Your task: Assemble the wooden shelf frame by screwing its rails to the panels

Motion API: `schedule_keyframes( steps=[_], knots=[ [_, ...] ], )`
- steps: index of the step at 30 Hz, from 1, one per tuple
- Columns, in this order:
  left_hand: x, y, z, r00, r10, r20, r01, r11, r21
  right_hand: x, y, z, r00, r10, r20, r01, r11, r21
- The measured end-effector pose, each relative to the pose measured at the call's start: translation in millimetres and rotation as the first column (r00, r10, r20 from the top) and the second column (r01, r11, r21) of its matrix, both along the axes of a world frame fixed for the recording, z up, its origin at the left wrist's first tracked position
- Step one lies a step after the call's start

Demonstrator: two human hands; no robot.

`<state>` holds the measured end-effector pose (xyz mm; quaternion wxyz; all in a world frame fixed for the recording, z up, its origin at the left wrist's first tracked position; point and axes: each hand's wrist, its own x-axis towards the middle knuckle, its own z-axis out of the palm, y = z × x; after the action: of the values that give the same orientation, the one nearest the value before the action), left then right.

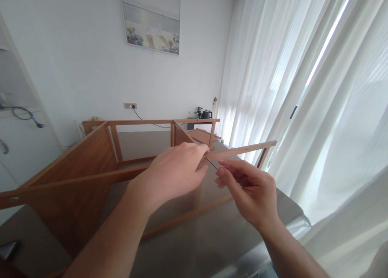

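Note:
A brown wooden shelf frame [91,177] lies on its side across the table, its panels standing between long rails. My left hand [176,168] is closed over the near upper rail where an inner panel meets it, the fingers curling over the far side. Between thumb and fingertips, my right hand [253,189] pinches a thin metal rod that looks like a hex key [212,163]. The rod's far tip reaches the rail beside my left thumb; the exact contact point is too small to make out. My left hand hides part of the joint.
Under the frame is a table with a grey cover [209,245]. A dark phone-like object [8,249] lies at the lower left. Behind stand a black kettle [207,114] and a wall socket [130,106] with a plugged-in cord. White curtains [342,120] hang at the right.

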<state>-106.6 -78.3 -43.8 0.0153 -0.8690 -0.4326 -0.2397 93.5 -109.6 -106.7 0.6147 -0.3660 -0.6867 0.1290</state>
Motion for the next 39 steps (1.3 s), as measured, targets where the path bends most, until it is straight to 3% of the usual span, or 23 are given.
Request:
schedule_keyframes(
  steps=[11,23,39],
  knots=[
    [2,0,0.6,1.000,0.008,0.000,-0.008,1.000,-0.008,9,0,-8.9,0.965,-0.185,0.187,0.155,0.974,0.165],
    [1,0,0.3,1.000,0.012,-0.013,-0.012,1.000,-0.002,9,-5,-8.7,0.997,-0.072,0.034,0.073,0.997,-0.027],
    [1,0,0.3,1.000,0.004,-0.006,-0.004,1.000,0.004,3,-1,-15.0,0.995,0.047,-0.090,-0.043,0.998,0.040]
  ],
)
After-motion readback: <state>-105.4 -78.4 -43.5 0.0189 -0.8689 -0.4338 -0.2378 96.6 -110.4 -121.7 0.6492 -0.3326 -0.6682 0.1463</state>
